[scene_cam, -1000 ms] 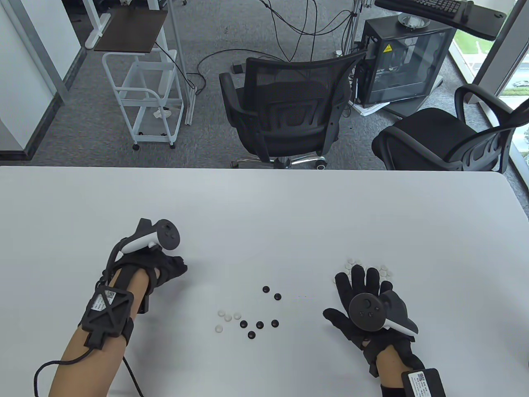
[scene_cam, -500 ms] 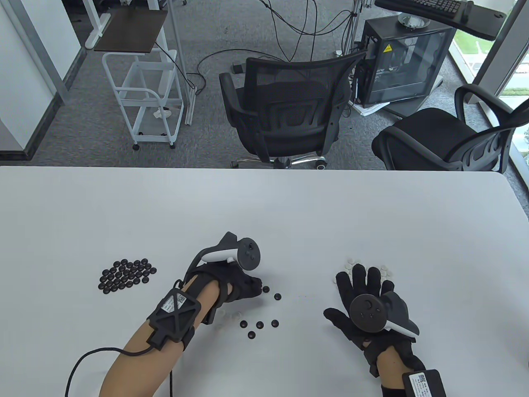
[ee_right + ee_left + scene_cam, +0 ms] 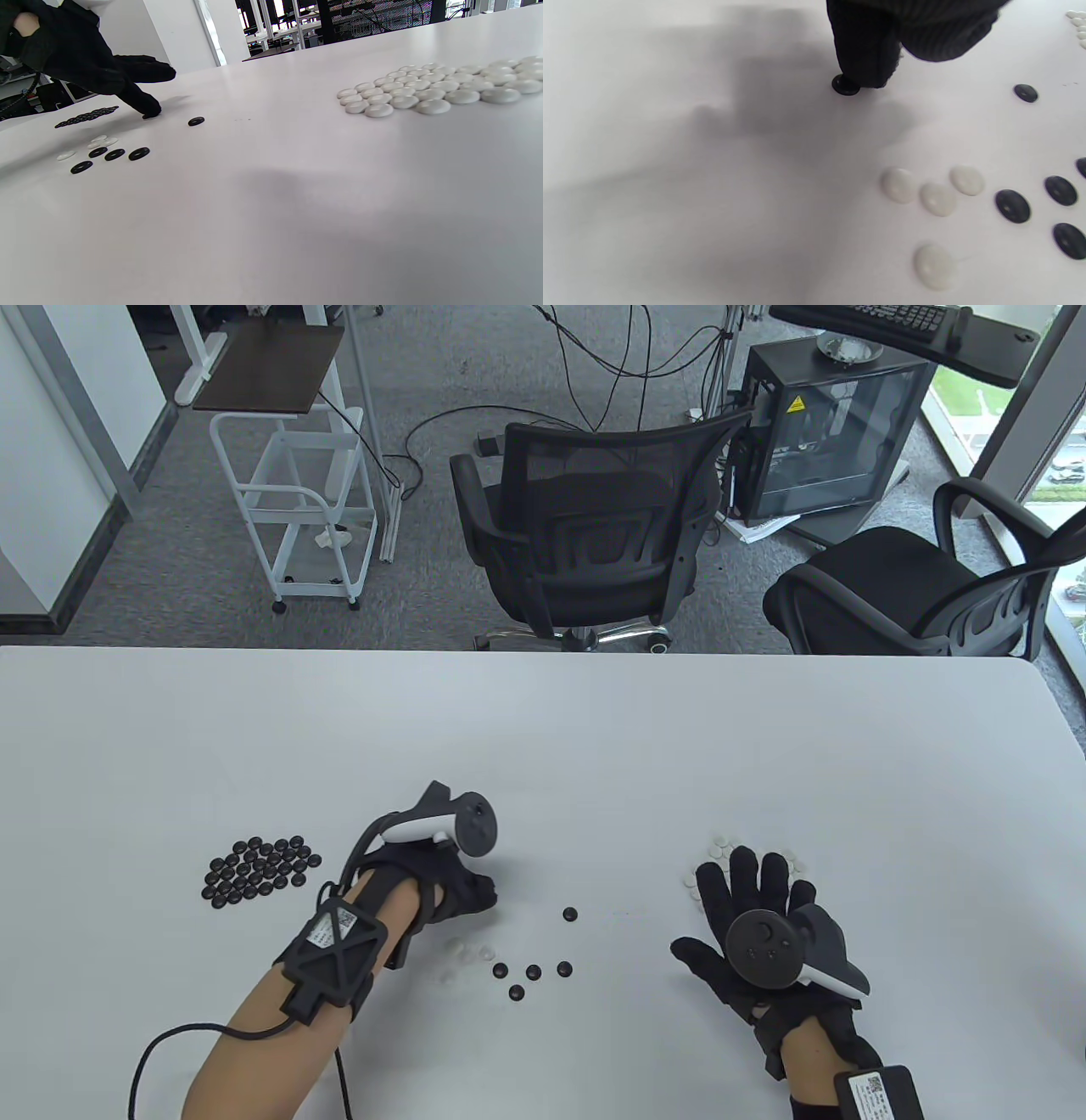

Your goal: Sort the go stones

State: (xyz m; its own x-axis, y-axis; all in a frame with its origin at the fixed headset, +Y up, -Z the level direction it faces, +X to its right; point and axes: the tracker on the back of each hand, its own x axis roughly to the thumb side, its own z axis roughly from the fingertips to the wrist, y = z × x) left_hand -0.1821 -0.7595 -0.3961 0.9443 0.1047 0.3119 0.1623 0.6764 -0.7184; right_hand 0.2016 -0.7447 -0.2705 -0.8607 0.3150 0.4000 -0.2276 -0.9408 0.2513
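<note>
Left hand [image 3: 454, 891] presses one straight fingertip [image 3: 867, 72] on a flat-lying round black stone [image 3: 845, 84], left of the white cluster [image 3: 931, 190]; right hand [image 3: 755, 899] rests flat, fingers spread.

Left hand [image 3: 454, 891] low, one fingertip [image 3: 867, 72] pressed down, other fingers tucked — forearm angled in. Right hand [image 3: 755, 916] flat, palm down, fingers spread — idle.

Glossy smooth white stones [image 3: 428, 87]; matt white table [image 3: 594, 746]; knit cloth gloves [image 3: 925, 29].

Bare table [image 3: 543, 746] beyond scattered stones [image 3: 533, 971]
</note>
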